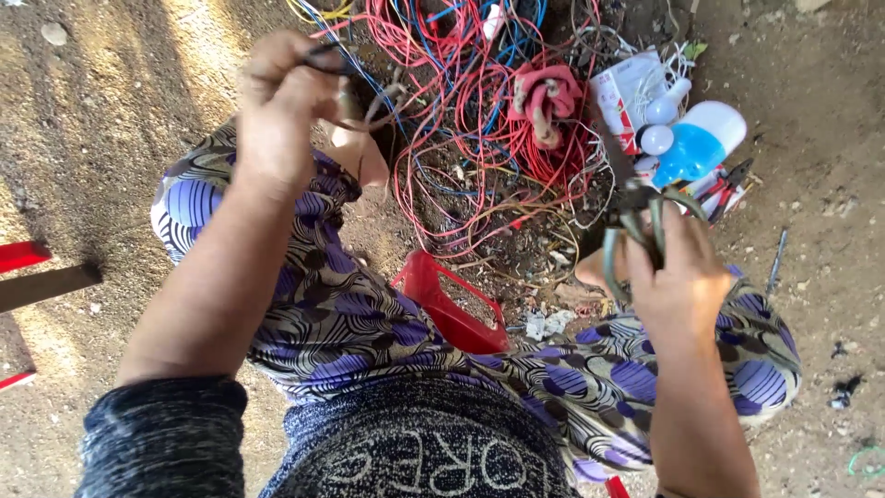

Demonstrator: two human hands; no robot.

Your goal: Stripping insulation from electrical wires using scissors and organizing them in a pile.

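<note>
I'm sitting on the dirt floor with knees spread, patterned purple trousers filling the lower frame. My left hand is raised at upper left, fingers curled tight, pinching a thin dark wire that is trailing toward the tangle ahead. My right hand is gripping the grey-green handles of a pair of scissors, fingers wrapped shut around them, blades pointing up and away toward the wire pile; can't tell how far the blades are parted. The tangle of red, blue and white wires is lying on the ground between my knees and beyond, with a red rag bunched on top. Just right of the pile, a white and blue bottle is lying beside a red and white packet and small white bulbs. A red plastic piece is sitting near my lap. A red bar is showing at the left edge.
</note>
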